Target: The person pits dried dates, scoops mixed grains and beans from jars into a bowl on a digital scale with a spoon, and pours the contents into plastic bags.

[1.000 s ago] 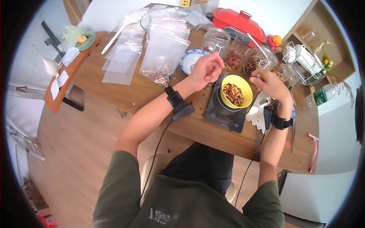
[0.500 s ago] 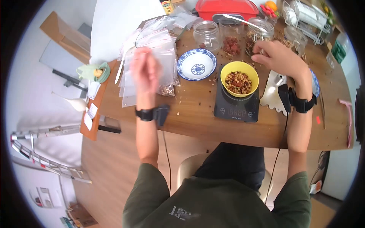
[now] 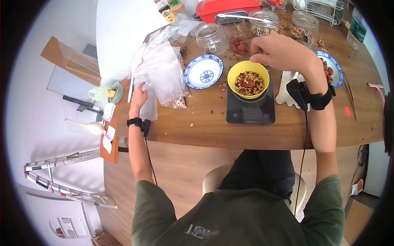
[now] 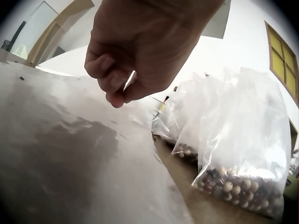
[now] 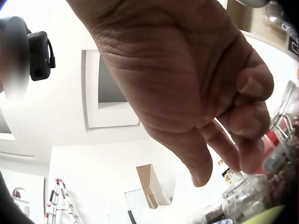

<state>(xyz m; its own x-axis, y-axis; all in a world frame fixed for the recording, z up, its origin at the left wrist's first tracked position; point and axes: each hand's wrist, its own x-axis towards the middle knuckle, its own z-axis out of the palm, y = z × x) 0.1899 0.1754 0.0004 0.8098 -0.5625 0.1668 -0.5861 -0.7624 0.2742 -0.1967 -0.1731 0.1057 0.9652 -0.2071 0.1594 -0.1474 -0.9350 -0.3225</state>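
In the head view my left hand (image 3: pixel 138 100) reaches over flat clear zip bags (image 3: pixel 150 105) at the table's left. Its fingers are loosely bent, fingertips right at the plastic in the left wrist view. Beside it stand filled zip bags (image 4: pixel 238 186) with mixed beans at their bottoms. My right hand (image 3: pixel 283 51) hovers behind and right of a yellow bowl (image 3: pixel 266 84), fingers loosely curled around nothing. The bowl holds mixed beans (image 3: pixel 249 84) with reddish dried pieces on top, and stands on a black kitchen scale (image 3: pixel 251 110).
A blue-and-white plate (image 3: pixel 197 80) sits between bags and scale. Glass jars (image 3: pixel 210 39) line the back, with a white spoon (image 3: pixel 238 17) across them. Another patterned plate (image 3: pixel 337 71) holds dried red fruit at right. Stray beans dot the table (image 3: pixel 197 131).
My left hand has swung left and forward from beside the scale, coming down over the flat bags. My right hand stays near the bowl. The head view has shifted.
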